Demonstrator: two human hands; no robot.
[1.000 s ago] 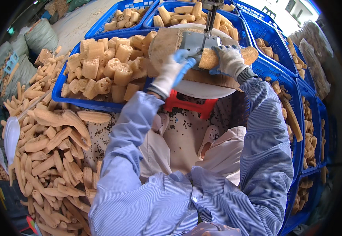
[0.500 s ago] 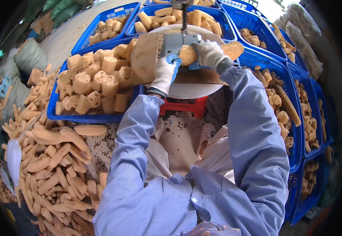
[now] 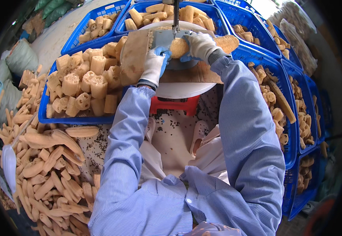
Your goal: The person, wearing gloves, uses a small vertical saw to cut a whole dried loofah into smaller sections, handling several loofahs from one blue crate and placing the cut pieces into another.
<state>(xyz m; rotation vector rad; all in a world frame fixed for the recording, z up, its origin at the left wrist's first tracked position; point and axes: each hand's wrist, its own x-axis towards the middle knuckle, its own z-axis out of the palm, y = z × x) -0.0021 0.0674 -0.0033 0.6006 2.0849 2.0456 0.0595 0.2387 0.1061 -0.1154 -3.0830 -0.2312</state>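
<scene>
A long dried loofah [image 3: 227, 43] lies crosswise on the machine's grey metal plate [image 3: 162, 38], its left end just in front of the upright saw blade [image 3: 176, 23]. My right hand [image 3: 202, 45], in a white glove with blue fingertips, is wrapped over the loofah's middle. At its left end, my left hand [image 3: 154, 66], gloved the same way, is closed with its fingertips against the loofah. Part of the left hand's grip is hidden. Brown cardboard [image 3: 133, 55] covers the work surface around the plate.
Cut loofah pieces [image 3: 98, 86] fill a blue basket [image 3: 76, 119] at my left. Whole loofahs [image 3: 47, 177] are heaped on the floor below it. More blue baskets [image 3: 292, 135] with loofahs stand behind the machine and at my right. A red stool [image 3: 175, 105] stands beneath the work surface.
The whole view has shifted, so everything sits slightly further left and higher. Both hands keep their hold on the loofah, which stays close to the blade.
</scene>
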